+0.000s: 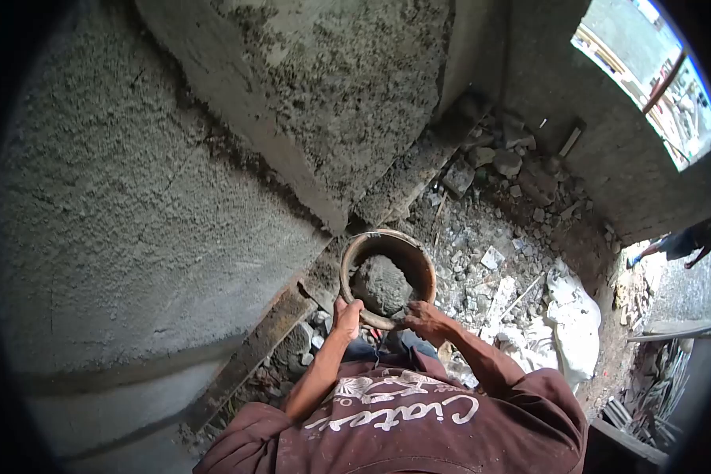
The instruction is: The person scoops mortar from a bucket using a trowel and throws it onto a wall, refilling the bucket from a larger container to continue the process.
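Observation:
A round brown bucket (pixel 429 278) with a mound of wet grey mortar (pixel 383 284) inside is held in front of my body. My left hand (pixel 347 317) grips its near left rim, the thumb over the edge. At the near right rim is my right hand (pixel 426 321), its fingers closed at the edge; whether it also holds a tool is too small to tell. Close to the bucket's far left side is the lower corner of a rough, mortar-covered concrete surface (pixel 332 103).
A rough plastered wall (pixel 134 221) fills the left. Rubble (pixel 507 163) and a white sack (pixel 569 320) lie on the ground at right. Another person (pixel 679 243) is partly visible beyond an opening at far right. Metal scraps (pixel 663 387) are piled lower right.

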`<state>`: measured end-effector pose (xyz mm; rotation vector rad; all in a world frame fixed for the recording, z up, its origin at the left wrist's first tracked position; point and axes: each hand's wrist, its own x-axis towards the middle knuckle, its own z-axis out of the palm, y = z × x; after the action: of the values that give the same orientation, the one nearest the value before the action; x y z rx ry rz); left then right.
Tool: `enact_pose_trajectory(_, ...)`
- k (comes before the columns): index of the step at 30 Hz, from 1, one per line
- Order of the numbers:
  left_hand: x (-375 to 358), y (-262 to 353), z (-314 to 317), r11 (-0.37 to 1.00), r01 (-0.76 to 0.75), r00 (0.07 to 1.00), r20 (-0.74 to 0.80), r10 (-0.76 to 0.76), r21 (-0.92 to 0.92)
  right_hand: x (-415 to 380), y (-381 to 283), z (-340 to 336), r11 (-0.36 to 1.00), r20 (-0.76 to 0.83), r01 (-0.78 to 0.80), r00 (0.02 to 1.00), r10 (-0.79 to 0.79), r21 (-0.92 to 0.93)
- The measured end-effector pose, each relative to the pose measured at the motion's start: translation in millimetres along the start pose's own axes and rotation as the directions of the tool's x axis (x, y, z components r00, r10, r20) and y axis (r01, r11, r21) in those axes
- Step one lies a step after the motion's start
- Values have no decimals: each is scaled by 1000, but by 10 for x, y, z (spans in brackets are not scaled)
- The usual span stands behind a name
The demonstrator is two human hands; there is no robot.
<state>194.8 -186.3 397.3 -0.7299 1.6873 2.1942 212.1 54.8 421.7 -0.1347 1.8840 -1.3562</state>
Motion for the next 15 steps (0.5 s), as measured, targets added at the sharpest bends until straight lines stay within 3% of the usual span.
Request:
enact_pose_trajectory(1, 6, 64, 98, 997, 51, 998, -31, -53, -51, -175, -222, -22, 997, -101, -20, 995, 27, 70)
enact_pose_trajectory(4, 222, 42, 161, 999, 35, 997, 64, -33, -31, -386, -396, 60, 994, -331, 78, 942, -49, 75)
enact_pose_trajectory(5, 281, 53, 163, 998, 56, 996, 68, -55, -22, -410, -426, 95, 994, -339, 73, 940, -43, 76)
enact_pose_trajectory(7, 432, 31, 82, 998, 65, 987, 147, -61, -20, -411, -500, 174, 970, -354, 58, 935, 30, 236)
enact_pose_trajectory(8, 434, 137, 110, 995, 95, 992, 87, -92, -29, -545, -842, 177, 852, -338, 0, 918, 208, 524)
enact_pose_trajectory(9, 411, 226, 141, 991, 127, 992, 28, -125, -40, -569, -837, 211, 850, -353, 4, 911, 214, 526)
enact_pose_trajectory(11, 497, 250, -45, 979, 165, 981, 125, -149, -123, -669, -835, 268, 603, -535, 330, 822, 195, 726)
enact_pose_trajectory(12, 570, 206, -228, 976, 175, 975, 160, -153, -132, -789, -884, 220, 444, -527, 394, 819, 228, 805)
enact_pose_trajectory(14, 561, 328, -458, 969, 202, 969, 171, -177, -142, -1049, -892, 115, 453, -689, 548, 683, 242, 703)
enact_pose_trajectory(15, 499, 436, -560, 965, 222, 969, 143, -201, -143, -1199, -907, 96, 532, -819, 637, 526, 229, 557)
